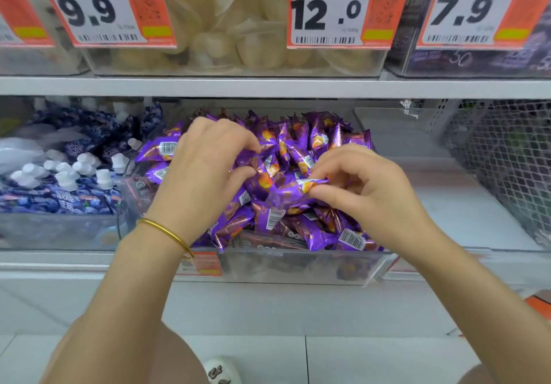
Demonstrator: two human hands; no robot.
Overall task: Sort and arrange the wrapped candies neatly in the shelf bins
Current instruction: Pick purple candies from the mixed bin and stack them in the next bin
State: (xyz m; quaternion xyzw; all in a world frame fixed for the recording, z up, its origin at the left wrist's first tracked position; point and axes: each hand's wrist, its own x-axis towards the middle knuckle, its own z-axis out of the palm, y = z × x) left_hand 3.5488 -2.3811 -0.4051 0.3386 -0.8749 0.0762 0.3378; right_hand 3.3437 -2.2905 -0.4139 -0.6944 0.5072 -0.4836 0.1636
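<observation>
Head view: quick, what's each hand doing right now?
Left hand: pinches a candy in the pile.
Right hand: pinches a purple candy by its end.

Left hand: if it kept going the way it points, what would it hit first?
Most likely the purple wrapped candies heaped in the clear bin; the left hand seems to be pinching one, though depth is unclear.

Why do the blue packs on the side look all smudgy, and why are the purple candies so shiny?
In the head view, the blue pouches sit at the left edge, where the picture is soft and smeared; the purple candies are in the sharp middle, and their foil wrappers bounce back the light as bright glints; the wire basket at the right edge is blurred too.
</observation>
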